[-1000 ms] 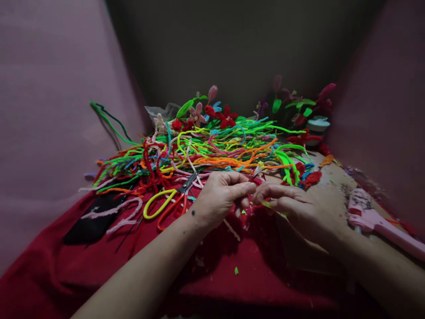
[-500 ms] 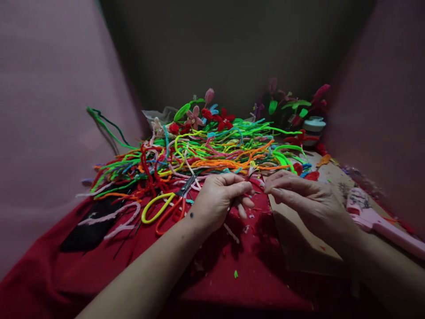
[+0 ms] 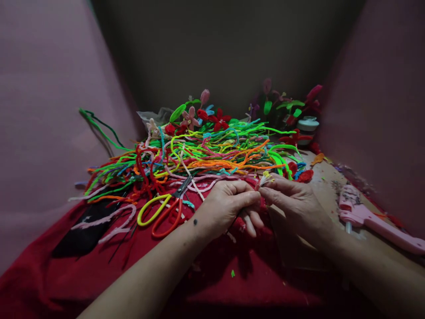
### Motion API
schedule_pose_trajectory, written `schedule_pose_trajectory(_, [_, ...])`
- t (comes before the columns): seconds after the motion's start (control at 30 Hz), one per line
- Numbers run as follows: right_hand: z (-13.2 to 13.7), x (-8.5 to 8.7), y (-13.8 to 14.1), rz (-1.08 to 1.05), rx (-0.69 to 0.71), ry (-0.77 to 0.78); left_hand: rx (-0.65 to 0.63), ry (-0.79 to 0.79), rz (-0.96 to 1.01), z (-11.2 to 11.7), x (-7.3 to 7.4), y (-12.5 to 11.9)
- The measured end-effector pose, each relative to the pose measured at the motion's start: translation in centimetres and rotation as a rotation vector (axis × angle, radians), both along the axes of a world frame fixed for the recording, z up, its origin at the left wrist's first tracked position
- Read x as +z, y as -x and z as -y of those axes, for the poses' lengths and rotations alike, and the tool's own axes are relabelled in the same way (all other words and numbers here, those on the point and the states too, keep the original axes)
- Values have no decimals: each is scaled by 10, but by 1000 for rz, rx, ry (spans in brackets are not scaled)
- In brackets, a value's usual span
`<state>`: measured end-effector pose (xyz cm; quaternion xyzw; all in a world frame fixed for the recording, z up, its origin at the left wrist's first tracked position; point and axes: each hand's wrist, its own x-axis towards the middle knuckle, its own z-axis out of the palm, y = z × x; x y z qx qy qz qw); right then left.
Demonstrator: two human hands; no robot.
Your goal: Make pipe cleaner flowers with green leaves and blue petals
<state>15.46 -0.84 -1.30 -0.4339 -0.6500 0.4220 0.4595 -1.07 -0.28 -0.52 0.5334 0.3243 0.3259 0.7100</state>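
My left hand (image 3: 229, 206) is closed in a pinch around a small pipe-cleaner piece with a pale yellowish tuft (image 3: 265, 178) sticking up at its tip. My right hand (image 3: 294, 201) meets it from the right, its thumb and forefinger pinched on the same piece just under the tuft. Both hands hover above a red cloth (image 3: 212, 270), right in front of a big heap of coloured pipe cleaners (image 3: 206, 153). Scissors (image 3: 166, 206) with yellow and orange handles lie just left of my left hand.
A pink glue gun (image 3: 368, 217) lies at the right on a brown board (image 3: 327, 186). Finished pipe-cleaner flowers (image 3: 212, 116) and a white container (image 3: 307, 125) stand behind the heap. A black patch (image 3: 84, 228) lies at the left. Pink walls close in on both sides.
My right hand came apart from the left, then closed back in and now pinches the piece under its tuft. Both hands sit slightly further right; the view shifted a little.
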Motion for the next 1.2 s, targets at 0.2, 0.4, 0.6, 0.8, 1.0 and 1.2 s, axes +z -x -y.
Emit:
schedule_pose_trajectory(0.2, [3, -3, 2, -41, -26, -55, -20, -8, -43, 0, 0, 0])
schedule_pose_trajectory(0.4, [4, -3, 5, -31, -83, -119, -29, -27, -28, 1, -3, 1])
schedule_pose_trajectory(0.6, [2, -9, 3, -145, -48, -42, -97, 43, 71, -1, -5, 1])
schedule_pose_trajectory(0.8, [0, -15, -1, -179, 36, 105, -170, 108, 112, -3, -5, 3])
schedule_pose_trajectory(1.0, [2, -14, -1, -162, 39, 148, -190, 221, 156, -2, -3, 1])
schedule_pose_trajectory(1.2, [3, -12, 1, -123, -45, 64, -90, 202, 150, 2, 0, -6])
